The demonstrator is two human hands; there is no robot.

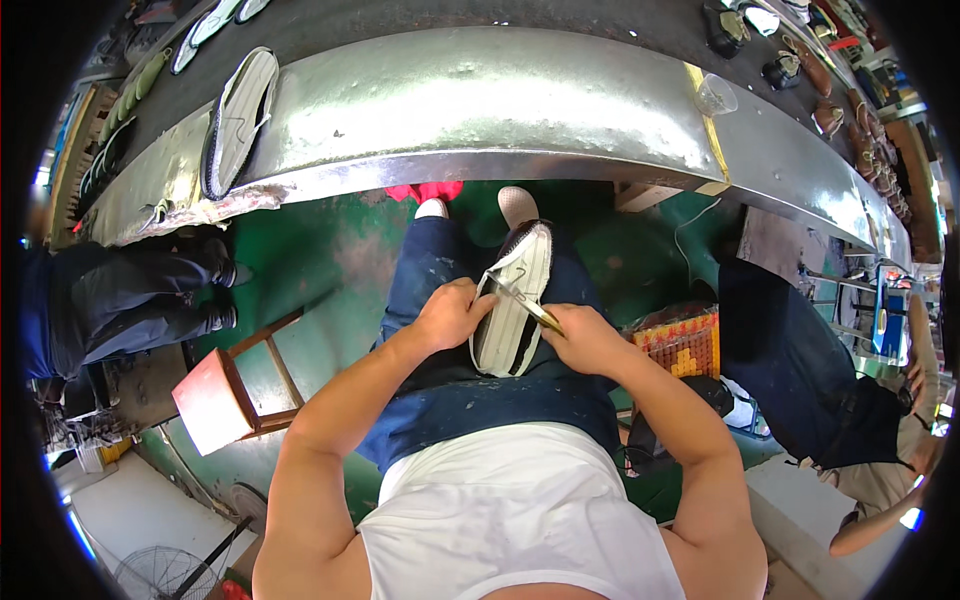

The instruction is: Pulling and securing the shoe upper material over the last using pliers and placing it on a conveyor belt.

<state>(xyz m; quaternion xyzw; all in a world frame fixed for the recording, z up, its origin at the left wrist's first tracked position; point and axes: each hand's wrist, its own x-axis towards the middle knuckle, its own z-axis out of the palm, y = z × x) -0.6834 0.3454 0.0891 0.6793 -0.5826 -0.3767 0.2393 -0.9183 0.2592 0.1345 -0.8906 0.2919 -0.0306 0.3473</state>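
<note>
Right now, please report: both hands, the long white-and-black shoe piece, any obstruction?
Left hand gripping white-and-black shoe piece. Right hand holding silver-and-brass metal tool across it. No obstruction seen.

Glossy metal bench edge (480,112), matt cloth trousers (428,275), shiny metal tool (535,308)

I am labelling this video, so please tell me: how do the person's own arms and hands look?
The left hand and right hand wear no gloves, and no watch or bracelet shows. Both arms are bare to the shoulders; the white top is sleeveless.
</note>
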